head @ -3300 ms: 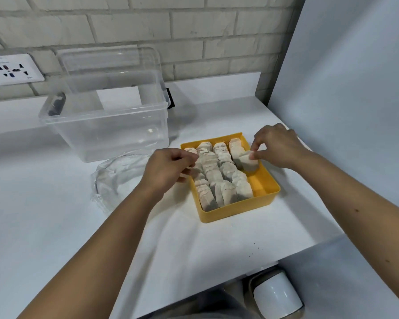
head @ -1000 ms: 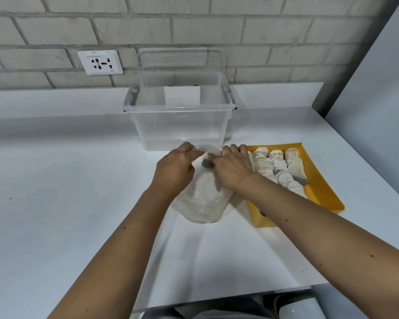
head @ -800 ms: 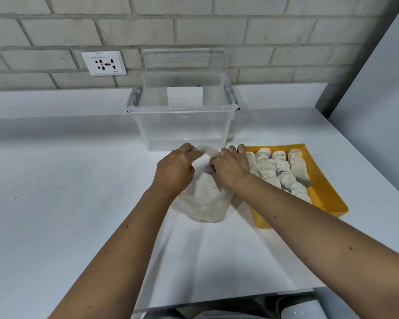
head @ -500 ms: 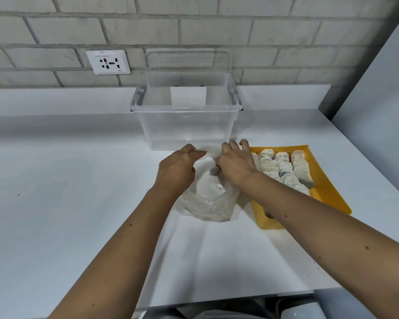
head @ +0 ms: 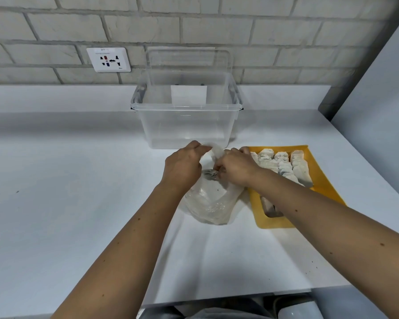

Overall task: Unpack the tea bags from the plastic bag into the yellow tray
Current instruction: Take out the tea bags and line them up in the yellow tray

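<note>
A crumpled clear plastic bag point(head: 211, 201) lies on the white counter just left of the yellow tray point(head: 327, 187). My left hand point(head: 182, 165) pinches the bag's upper rim. My right hand point(head: 236, 166) grips the other side of the opening, with a dark grey bunched bit point(head: 209, 174) between the two hands. Rows of pale tea bags point(head: 283, 164) fill the tray; my right forearm crosses over its near left part and hides some of them. I cannot tell whether any tea bags are inside the bag.
An open clear plastic storage box point(head: 186, 111) stands right behind my hands, its lid leaning on the brick wall. A wall socket point(head: 108, 59) is up left. A grey panel point(head: 378, 88) bounds the counter at right. The counter's front edge point(head: 240, 298) is near me.
Earlier both hands were at the tray among the tea bags; since then they moved left onto the plastic bag. Over the last second they keep hold of its opening, shifting only slightly.
</note>
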Available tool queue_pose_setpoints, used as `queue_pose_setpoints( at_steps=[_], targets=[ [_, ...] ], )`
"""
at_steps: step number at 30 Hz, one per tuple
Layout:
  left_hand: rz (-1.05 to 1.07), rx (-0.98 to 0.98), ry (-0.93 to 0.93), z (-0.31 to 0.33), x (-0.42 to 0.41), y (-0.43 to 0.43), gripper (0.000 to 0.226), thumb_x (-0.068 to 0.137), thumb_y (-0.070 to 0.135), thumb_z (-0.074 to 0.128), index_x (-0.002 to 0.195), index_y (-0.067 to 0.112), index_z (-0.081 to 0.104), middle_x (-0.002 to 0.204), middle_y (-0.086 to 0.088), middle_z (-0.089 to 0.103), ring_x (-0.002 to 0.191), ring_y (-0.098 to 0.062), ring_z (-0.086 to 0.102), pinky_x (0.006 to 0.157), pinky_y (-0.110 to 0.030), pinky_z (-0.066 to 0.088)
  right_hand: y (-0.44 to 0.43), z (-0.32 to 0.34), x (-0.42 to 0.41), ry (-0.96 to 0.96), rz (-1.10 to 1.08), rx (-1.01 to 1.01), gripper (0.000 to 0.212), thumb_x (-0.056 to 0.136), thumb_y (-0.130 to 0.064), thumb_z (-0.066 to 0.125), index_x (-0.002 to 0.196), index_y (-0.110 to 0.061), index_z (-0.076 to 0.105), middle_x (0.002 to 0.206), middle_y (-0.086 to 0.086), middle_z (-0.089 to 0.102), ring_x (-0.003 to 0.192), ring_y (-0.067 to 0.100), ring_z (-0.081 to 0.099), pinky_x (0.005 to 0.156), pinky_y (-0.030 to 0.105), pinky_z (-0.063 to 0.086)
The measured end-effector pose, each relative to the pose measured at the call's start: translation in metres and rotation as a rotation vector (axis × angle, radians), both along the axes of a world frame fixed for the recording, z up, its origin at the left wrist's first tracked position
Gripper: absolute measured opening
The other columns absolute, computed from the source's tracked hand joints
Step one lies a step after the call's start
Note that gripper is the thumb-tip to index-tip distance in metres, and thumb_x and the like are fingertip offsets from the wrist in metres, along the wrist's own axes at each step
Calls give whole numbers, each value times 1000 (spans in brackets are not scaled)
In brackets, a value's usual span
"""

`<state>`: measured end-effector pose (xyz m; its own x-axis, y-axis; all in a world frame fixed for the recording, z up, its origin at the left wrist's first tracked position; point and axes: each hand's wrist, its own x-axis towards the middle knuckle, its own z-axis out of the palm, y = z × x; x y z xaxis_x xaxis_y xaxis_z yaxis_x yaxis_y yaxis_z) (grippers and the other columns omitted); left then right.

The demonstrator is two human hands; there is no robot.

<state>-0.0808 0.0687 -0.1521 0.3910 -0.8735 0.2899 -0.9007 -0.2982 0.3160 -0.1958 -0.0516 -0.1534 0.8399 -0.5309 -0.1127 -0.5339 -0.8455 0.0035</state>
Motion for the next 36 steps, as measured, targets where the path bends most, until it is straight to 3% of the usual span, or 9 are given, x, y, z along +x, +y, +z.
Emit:
queue_pose_setpoints(
  at_steps=[6,11,14,17,20,25,30,34,36],
  targets=[
    [2,41,26,-3,0,-3,64,85,-1,49,138,34,53,123,6,58,105,-24,59,69,-28,37,0,-7,2,98,-26,-91,62,81,-48,65,133,-18,50,124,8,56,118,27,51,100,42,26],
    [-2,57,24,-2,1,-3,62,86,0,48,137,34,54,120,3,60,106,-24,58,72,-29,38,8,-8,14,150,-59,-139,29,82,-38,65,104,-20,59,110,3,62,109,24,54,97,41,26],
    [6,64,21,-4,1,-1,63,84,-1,48,136,34,54,120,4,60,105,-24,59,71,-29,39,10,-10,18,176,-71,-206,21,81,-37,65,96,-24,58,106,0,63,106,21,56,97,40,25],
    [17,56,34,-6,3,1,65,83,-2,47,135,35,54,118,4,60,103,-25,60,70,-30,41,7,-10,21,147,-91,-214,25,77,-32,69,98,-23,60,109,1,63,107,22,55,97,40,26],
    [18,58,31,-6,3,1,66,84,0,47,139,36,50,123,5,59,106,-24,59,71,-28,40,3,-8,21,133,-119,-88,39,75,-31,74,110,-20,60,116,4,58,114,26,52,98,43,27],
    [28,66,2,-5,7,3,67,87,2,48,143,39,45,128,8,57,107,-22,60,70,-27,36,-2,-2,10,61,-69,80,56,74,-32,75,125,-29,51,121,1,54,120,23,49,95,41,26],
    [27,101,3,-6,6,3,63,88,7,50,140,41,47,130,10,56,110,-19,58,71,-27,36,5,-7,13,139,-17,8,37,76,-31,73,108,-19,59,112,5,60,107,25,56,82,37,30],
    [19,117,44,-12,10,8,63,90,6,53,143,40,43,134,6,51,117,-18,53,72,-28,38,6,-6,12,83,3,-27,21,84,-27,61,102,-19,58,109,6,60,106,27,58,88,39,32],
    [13,123,50,-14,12,10,65,90,5,54,144,39,42,138,5,49,120,-19,52,73,-29,41,6,-3,8,45,11,8,27,86,-35,59,109,-21,59,111,5,59,108,26,56,93,41,32]
  ],
)
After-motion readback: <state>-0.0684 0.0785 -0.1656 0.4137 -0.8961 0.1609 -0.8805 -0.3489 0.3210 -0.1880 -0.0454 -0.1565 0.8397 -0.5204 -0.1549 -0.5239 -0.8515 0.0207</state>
